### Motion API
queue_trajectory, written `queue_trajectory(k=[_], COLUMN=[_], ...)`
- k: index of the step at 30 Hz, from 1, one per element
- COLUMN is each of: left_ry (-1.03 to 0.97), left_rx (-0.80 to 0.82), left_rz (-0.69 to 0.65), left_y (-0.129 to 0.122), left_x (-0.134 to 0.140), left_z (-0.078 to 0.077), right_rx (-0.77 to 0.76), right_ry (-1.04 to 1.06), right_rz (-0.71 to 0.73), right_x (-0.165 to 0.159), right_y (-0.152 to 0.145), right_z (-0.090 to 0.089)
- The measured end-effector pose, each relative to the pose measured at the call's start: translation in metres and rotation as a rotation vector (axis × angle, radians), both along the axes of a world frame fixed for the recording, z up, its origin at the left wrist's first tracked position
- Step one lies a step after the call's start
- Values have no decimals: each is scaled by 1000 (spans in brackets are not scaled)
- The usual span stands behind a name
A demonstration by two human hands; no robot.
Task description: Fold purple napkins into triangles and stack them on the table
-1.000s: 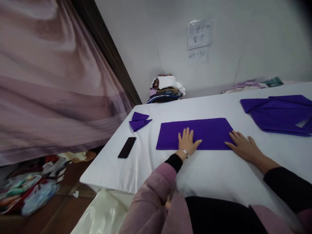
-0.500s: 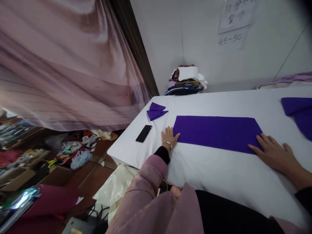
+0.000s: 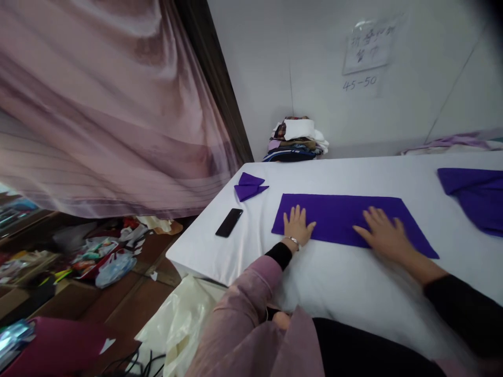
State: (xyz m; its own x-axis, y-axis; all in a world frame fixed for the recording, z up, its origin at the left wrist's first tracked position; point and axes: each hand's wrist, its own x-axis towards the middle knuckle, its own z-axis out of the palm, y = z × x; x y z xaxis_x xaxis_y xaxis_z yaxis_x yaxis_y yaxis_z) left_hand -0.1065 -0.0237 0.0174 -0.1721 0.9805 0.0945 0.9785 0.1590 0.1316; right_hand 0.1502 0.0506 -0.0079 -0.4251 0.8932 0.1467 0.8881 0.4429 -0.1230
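A purple cloth [image 3: 338,217] lies flat on the white-covered table [image 3: 334,283], folded into a long rectangle. On its left part rests my left hand [image 3: 297,225], fingers spread and a silver bracelet at the wrist. My right hand [image 3: 385,233] is over the right half of the cloth, open and slightly blurred; whether it presses down I cannot tell. A small folded purple napkin [image 3: 249,187] sits near the table's left edge. More purple cloth [image 3: 477,199] lies loosely bunched at the far right.
A black phone [image 3: 229,222] lies left of my left hand. Stacked clothes [image 3: 296,140] stand against the wall at the back. A pink curtain [image 3: 118,104] hangs at the left, above a cluttered floor with bags [image 3: 116,268] and boxes.
Both hands have moved inward from the cloth's ends, the left to the right and the right to the left. The view has shifted a little.
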Motion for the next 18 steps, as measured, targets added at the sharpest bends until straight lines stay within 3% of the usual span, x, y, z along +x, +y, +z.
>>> queue_trajectory(k=[4,7,11,18], left_ry=[-17,-33,-34,-56], left_rx=[-24,-88,-87,-93], left_rz=[-56,-14,-20,-45], left_y=[19,24,24,22], left_x=[32,32,25,26], left_z=[-13,-18,-20,-19], right_rx=[-63,-63,-50,-28], right_ry=[38,25,-2,-76], right_rz=[187,203,130,-89], right_x=[-88,-104,-63,65], right_y=[-17,-18,-8,14], right_z=[11,5,-5,-28])
